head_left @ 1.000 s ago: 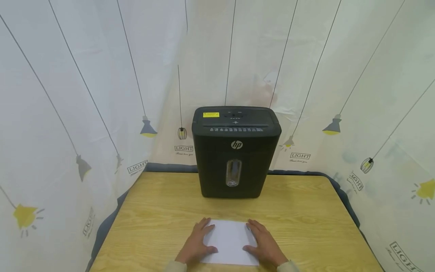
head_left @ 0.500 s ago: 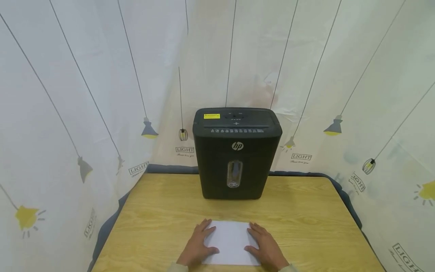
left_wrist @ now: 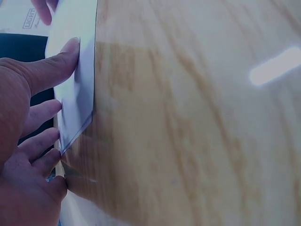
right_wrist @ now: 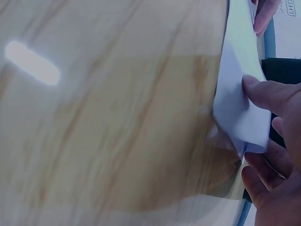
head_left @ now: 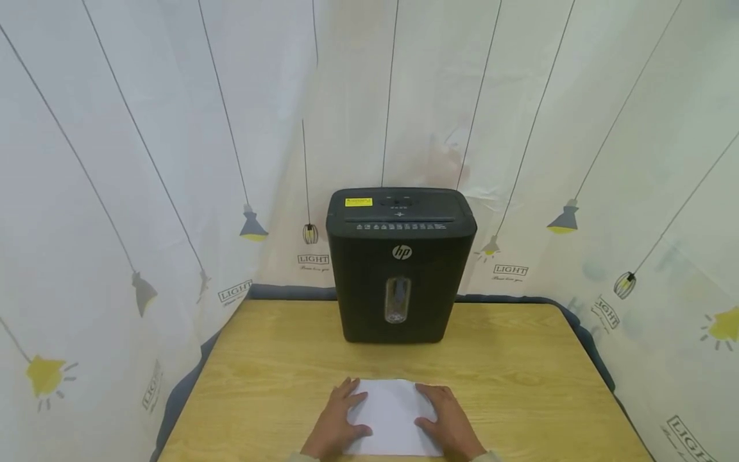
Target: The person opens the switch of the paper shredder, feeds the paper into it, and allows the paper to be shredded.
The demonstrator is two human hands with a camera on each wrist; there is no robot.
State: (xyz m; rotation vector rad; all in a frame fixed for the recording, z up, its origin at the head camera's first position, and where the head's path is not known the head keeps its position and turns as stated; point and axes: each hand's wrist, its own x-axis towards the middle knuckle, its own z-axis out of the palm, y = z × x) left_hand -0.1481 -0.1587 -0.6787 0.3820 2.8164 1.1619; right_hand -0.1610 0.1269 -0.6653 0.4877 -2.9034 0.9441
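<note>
White paper (head_left: 394, 417) lies on the wooden table, close to the person. My left hand (head_left: 336, 420) rests at its left side, thumb on top and fingers spread along the edge; the left wrist view has those fingertips right at the paper's border. At the opposite side, my right hand (head_left: 451, 422) pinches the paper (right_wrist: 242, 103), thumb above and other fingers curled at and under the edge. There the paper's border bends up off the table. Behind the paper stands a black HP paper shredder (head_left: 366, 282), upright, with a slot on top and a small window in front.
The wooden table (head_left: 260, 359) extends to both sides of the hands. A pale curtain (head_left: 358, 96) printed with hanging lamps encloses the back and sides. Its dark lower border (head_left: 508, 298) runs along the table's far edge.
My right fingers have drawn in and curled at the paper's far right corner, which now bends up slightly. My left hand keeps its place on the paper. The head view tilts slightly.
</note>
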